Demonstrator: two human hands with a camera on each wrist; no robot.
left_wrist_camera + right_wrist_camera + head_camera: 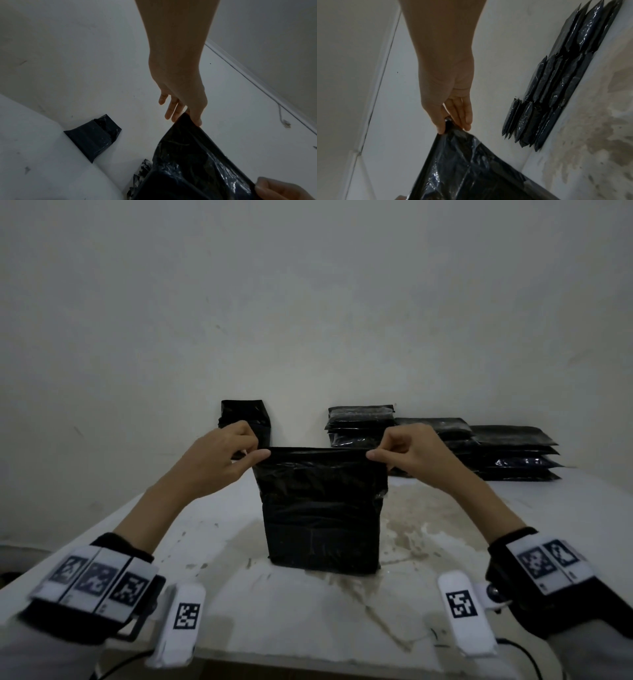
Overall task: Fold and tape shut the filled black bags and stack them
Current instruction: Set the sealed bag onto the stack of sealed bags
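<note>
A white table fills the lower part of the head view, its top stained with a wide brownish blotch and scattered dark specks. Behind it rises a plain pale wall, scuffed here and there with faint marks. A thin dark cable curls off the near edge of the table at the right. In the left wrist view a thin cord runs along a seam where two pale surfaces meet.

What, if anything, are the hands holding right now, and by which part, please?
The upright black bag: the left hand pinches its top left corner, the right hand its top right corner.
</note>
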